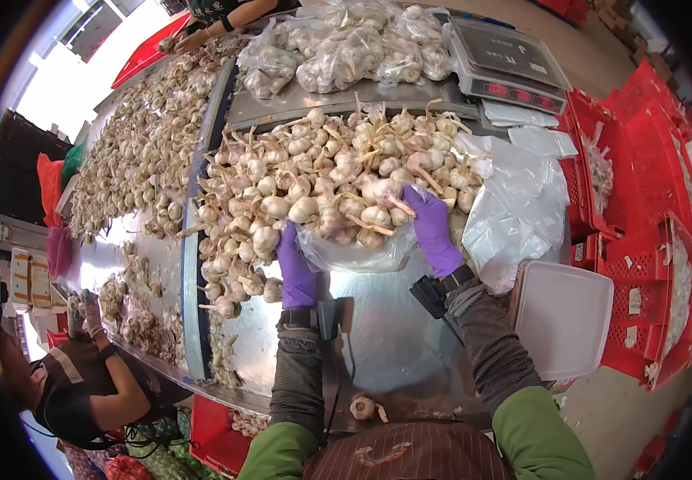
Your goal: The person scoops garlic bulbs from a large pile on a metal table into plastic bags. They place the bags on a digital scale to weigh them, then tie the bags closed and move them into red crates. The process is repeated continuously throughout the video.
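A clear plastic bag [352,258] lies in front of me at the near edge of a heap of garlic bulbs [322,156], with bulbs at its mouth. My left hand [296,270], in a purple glove, grips the bag's left side. On the right side, my gloved right hand [433,228] has the bag's film between its fingers, beside a large garlic bulb [382,191] with a long stem. Both hands' fingertips are partly hidden by bulbs and film. One loose bulb [362,408] sits near the metal table's [394,324] front edge.
Filled garlic bags [346,57] and a digital scale [508,60] stand at the back. Flat plastic bags [517,204] and a white lidded tub [564,318] are at right, beside red crates [634,270]. A blue-edged divider [194,288] runs left; two people handle garlic beyond it.
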Available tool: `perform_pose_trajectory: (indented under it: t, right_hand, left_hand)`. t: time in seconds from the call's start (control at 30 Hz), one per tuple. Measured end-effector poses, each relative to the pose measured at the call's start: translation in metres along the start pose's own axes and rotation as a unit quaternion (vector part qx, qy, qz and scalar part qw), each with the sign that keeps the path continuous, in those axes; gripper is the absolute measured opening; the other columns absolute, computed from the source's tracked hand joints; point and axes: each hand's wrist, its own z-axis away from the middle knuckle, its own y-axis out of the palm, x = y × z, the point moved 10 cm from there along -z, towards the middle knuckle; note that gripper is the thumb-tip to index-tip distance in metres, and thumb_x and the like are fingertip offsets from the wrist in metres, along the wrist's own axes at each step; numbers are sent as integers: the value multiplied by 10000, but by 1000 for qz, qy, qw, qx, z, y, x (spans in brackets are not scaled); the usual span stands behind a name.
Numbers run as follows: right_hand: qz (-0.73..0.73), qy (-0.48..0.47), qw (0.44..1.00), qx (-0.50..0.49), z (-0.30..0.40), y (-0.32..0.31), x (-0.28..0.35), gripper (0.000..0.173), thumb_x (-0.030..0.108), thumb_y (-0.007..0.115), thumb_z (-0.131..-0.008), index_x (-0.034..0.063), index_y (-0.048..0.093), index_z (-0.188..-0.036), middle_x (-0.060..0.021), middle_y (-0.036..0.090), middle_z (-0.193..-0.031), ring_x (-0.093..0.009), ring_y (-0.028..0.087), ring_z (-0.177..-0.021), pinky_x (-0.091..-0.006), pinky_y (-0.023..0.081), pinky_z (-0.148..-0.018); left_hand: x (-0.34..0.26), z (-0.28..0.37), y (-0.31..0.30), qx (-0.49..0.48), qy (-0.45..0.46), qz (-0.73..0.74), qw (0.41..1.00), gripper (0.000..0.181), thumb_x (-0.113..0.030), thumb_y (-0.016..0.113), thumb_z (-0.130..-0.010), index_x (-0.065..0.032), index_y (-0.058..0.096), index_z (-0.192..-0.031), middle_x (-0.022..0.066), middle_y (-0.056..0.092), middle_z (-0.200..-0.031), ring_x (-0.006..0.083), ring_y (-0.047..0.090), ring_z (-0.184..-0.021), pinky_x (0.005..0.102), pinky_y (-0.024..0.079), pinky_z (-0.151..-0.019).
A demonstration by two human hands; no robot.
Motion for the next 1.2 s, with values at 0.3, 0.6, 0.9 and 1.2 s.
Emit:
perform_pose_trajectory:
  t: [0.3,0.6,0.9,1.2]
  right_hand:
    - [25,-153,984,-85,49,0,170,151,153,595,-838,41,647,-926,70,543,-713,-4,423,-594,-156,328,-516]
    - [220,-42,963,-151,103,-48,121,191,142,602,-826,-18,632,-926,27,532,-670,-61,464,-609,-225,402,-565]
    - [281,-99,917,-266,191,-202,285,217,124,562,-823,41,633,-1010,9,623,-794,-38,439,-525,-203,346,-446]
    - [402,-43,852,-333,237,-371,273,247,203,609,-810,-33,626,-881,-36,549,-661,-80,445,-605,-266,399,-561]
  left_hand:
    - [-114,84,115,2,173,-275,946,271,-192,444,-912,-45,569,-1102,25,576,-1127,-7,512,-764,118,324,-520]
    - [-37,124,49,-23,-7,-279,960,231,-189,465,-896,-18,566,-1014,96,634,-982,-3,278,-378,155,218,-338]
    - [11,244,230,204,-9,-263,943,291,-232,450,-910,13,565,-1017,121,625,-987,87,584,-681,182,449,-578]
    - [202,281,256,200,-131,-257,936,206,-127,477,-886,34,584,-957,92,648,-859,139,596,-811,241,439,-767]
